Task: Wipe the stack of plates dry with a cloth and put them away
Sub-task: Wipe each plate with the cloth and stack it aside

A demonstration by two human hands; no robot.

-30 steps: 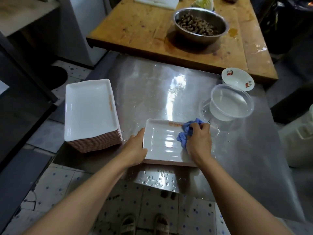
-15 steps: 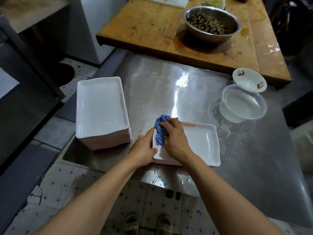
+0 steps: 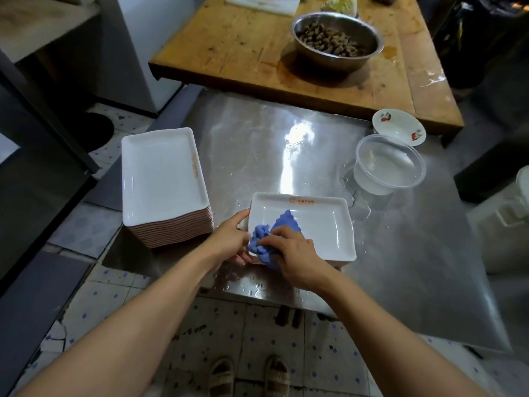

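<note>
- Centrally, low in the frame, a single white rectangular glossy plate (image 3: 315, 224) with a raised rim and a small orange printed mark on its far edge lies flat on the wet, reflective stainless-steel table (image 3: 400, 253).
- The right hand (image 3: 294, 253) has its fingers curled over a crumpled blue cloth (image 3: 267, 239), pressing it onto the plate's near left corner; part of the cloth is hidden under the palm.
- The left hand (image 3: 232, 239) grips the plate's left edge, thumb along the rim; its other fingers reach under the edge and are mostly hidden.
- To the left of centre, a tall stack of white rectangular plates (image 3: 163, 179) with brownish undersides stands at the table's left edge, well apart from the single plate; an orange mark runs along the top plate's right rim.
- At the right, a clear round plastic container (image 3: 389, 164) sits in a small puddle; whether it holds water is hard to make out.
- Just beyond it, a small white round dish with red fruit motifs (image 3: 399, 130) rests against the edge of the worn wooden table (image 3: 229, 53) in the upper frame.
- On that wood stands a round metal bowl of small brown pieces (image 3: 336, 38); what they are is unclear.
- Water droplets bead on the steel near the bottom edge.
- Below, sandalled feet stand on speckled floor tiles (image 3: 114, 296), cut off by the frame.
</note>
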